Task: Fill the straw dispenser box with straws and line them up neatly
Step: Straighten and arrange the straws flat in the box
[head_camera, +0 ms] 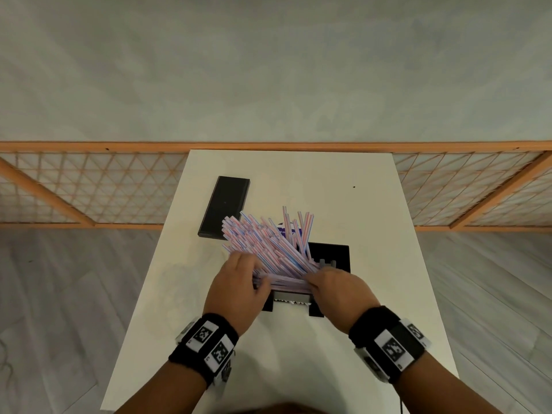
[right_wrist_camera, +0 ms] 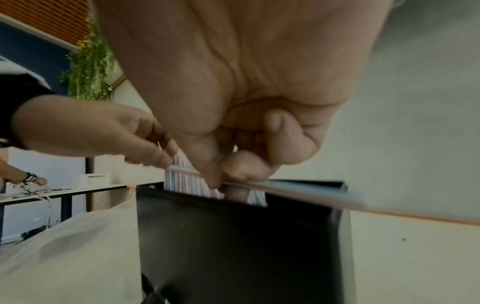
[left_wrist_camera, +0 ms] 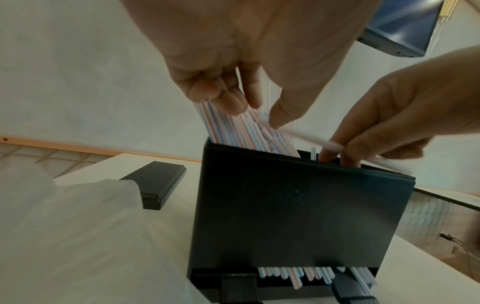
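Observation:
A black straw dispenser box (head_camera: 337, 252) stands mid-table, its top open. Many pink-and-blue striped straws (head_camera: 268, 243) stick out of it, fanned and leaning to the far left. My left hand (head_camera: 257, 279) sits at the box's left edge, fingers curled against the leaning bundle (left_wrist_camera: 233, 127), thumb tip at the end of a crosswise straw. My right hand (right_wrist_camera: 221, 176) pinches that straw (right_wrist_camera: 298, 191) between thumb and forefinger, holding it level over the opening. More straws (left_wrist_camera: 311, 275) lie in the tray at the box's front foot.
The box's black lid (head_camera: 225, 204) lies flat at the far left of the white table (head_camera: 373, 204). A purple pack (head_camera: 286, 231) shows behind the straws. A translucent plastic wrapper (left_wrist_camera: 78, 226) lies left of the box. A wooden lattice rail (head_camera: 89, 189) runs behind the table.

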`<state>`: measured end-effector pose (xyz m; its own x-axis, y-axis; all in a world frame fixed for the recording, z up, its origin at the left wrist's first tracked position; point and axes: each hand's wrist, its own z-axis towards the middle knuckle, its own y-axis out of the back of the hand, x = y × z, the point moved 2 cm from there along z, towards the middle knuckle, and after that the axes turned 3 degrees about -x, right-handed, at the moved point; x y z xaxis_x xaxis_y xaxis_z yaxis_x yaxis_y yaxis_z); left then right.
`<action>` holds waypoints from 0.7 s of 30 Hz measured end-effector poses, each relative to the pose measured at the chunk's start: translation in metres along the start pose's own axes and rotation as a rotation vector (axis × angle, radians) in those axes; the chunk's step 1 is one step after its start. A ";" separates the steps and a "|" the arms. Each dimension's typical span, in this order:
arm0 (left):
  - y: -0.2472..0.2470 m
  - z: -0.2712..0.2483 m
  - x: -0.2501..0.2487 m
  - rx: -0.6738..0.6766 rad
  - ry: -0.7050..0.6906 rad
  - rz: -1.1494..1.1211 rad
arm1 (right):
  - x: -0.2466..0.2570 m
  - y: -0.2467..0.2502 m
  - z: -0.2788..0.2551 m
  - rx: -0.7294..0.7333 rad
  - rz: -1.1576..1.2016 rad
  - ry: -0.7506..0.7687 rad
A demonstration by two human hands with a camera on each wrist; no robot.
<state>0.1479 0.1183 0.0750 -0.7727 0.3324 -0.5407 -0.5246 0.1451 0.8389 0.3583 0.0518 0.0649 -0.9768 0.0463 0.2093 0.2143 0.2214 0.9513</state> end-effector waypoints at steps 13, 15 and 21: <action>-0.038 -0.001 -0.006 0.328 -0.366 0.240 | -0.015 -0.005 0.048 0.097 0.157 -0.278; -0.039 -0.002 -0.006 0.354 -0.344 0.226 | -0.012 -0.012 0.053 0.144 0.149 -0.243; -0.037 -0.012 -0.012 0.371 -0.264 0.135 | -0.006 -0.019 0.048 0.124 0.168 -0.154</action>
<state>0.1721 0.0982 0.0498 -0.6827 0.5896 -0.4316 -0.2258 0.3916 0.8920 0.3605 0.0938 0.0345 -0.9183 0.2386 0.3160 0.3810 0.3153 0.8692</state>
